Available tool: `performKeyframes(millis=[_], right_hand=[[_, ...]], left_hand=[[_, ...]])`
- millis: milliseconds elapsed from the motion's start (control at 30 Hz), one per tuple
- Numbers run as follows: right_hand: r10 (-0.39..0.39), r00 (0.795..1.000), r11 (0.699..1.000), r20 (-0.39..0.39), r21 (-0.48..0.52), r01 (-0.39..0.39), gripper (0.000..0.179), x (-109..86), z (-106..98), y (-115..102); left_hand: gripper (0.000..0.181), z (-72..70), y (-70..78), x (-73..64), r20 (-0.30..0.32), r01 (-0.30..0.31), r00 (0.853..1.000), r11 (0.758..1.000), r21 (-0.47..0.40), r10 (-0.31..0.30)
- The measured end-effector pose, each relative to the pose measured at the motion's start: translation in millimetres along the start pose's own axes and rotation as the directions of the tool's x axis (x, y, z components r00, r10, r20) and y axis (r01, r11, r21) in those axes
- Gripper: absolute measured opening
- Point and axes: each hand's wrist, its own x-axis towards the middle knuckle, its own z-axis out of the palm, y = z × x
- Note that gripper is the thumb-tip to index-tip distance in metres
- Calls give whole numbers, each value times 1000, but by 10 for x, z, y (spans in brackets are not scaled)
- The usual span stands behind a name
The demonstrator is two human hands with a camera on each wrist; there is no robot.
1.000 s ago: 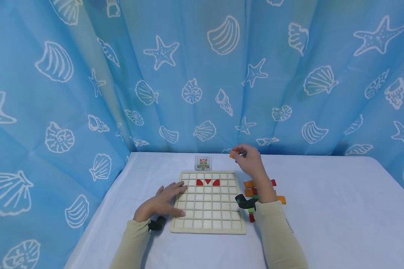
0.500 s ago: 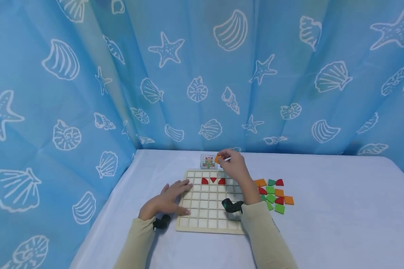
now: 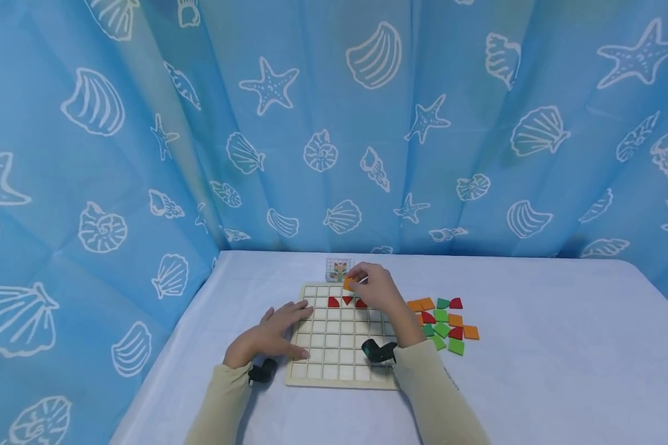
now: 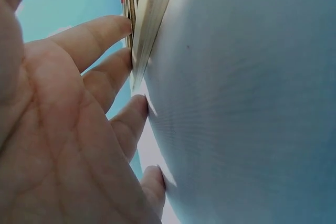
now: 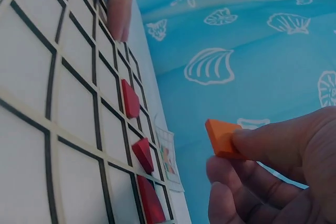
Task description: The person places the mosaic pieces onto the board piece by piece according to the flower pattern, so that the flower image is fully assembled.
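An orange square tile (image 5: 222, 137) is pinched between thumb and fingers of my right hand (image 3: 376, 287), held above the far rows of the grid board (image 3: 334, 371). Three red tiles sit in one row of the board: a quarter-round (image 3: 333, 302) on the left, a triangle (image 3: 347, 300) in the middle, and another quarter-round (image 3: 360, 303) partly behind the right hand. My left hand (image 3: 269, 334) rests at the board's left edge with its fingers spread. In the left wrist view, fingertips (image 4: 123, 26) touch the board's rim.
Behind the board lies a pattern card (image 3: 338, 269) with a small coloured design. Loose orange, red and green tiles (image 3: 441, 330) are scattered right of the board, some hidden by the right forearm. A blue shell-print curtain (image 3: 312, 123) hangs behind the white table (image 3: 562, 346).
The right hand has carried the orange tile leftward from beyond the board's right far corner, then down toward the red tiles. The left hand stays at the board's edge.
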Motion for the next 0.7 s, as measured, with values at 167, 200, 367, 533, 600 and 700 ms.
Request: performKeyframes(millis=[167,200,367,533,600,700], right_hand=[[-14,999,999,49,-32,16,13,-15,45,-42],[-20,998,999,54,-36,22,12,-14,51,-45],[-33,997,998,75,-42,36,9,-47,91,-44],[-16,995,996,97,-84,24,9,-79,123,-27],[-30,994,993,106,-109,42,8,-56,137,-34],[-51,990,988,129,-138,68,9,-24,162,-54]], left_hand=[[93,-14,30,2,7,16,1000,1000,0,-16],[93,-17,30,11,5,13,1000,1000,1,-13],[93,18,12,38,10,2,1000,1000,7,-3],[93,65,1,43,21,-18,1000,1000,5,18],[93,41,3,36,14,-18,1000,1000,4,18],[93,-7,5,24,7,-11,1000,1000,17,10]])
